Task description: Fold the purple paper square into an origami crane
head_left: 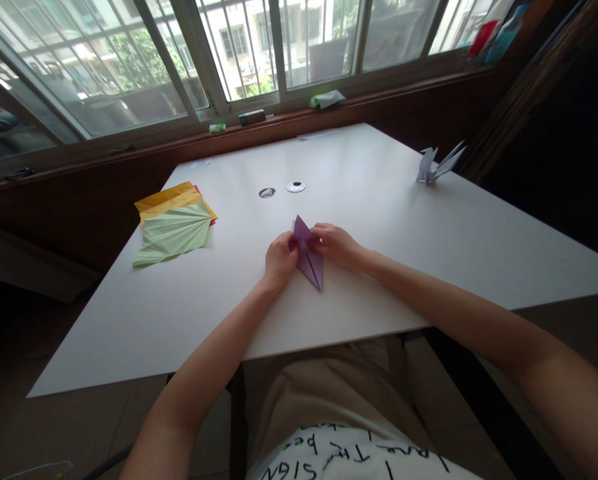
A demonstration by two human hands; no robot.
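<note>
A sharply creased, pointed purple paper [309,264] sits near the front edge of the white counter [379,207], pinched by the left hand [281,257] and right hand [337,244]. Beyond lie two round pieces [295,188]; leftward, a fan-pleated green sheet [171,237] overlaps yellow paper [171,199]; rightward stands a grey paper bird [431,170]. Black shirt lettering [299,467] includes "SIGN".

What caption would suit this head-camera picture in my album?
Left fingers and right fingers hold folded purple paper at a white table, a pale paper crane standing to the right.
</note>
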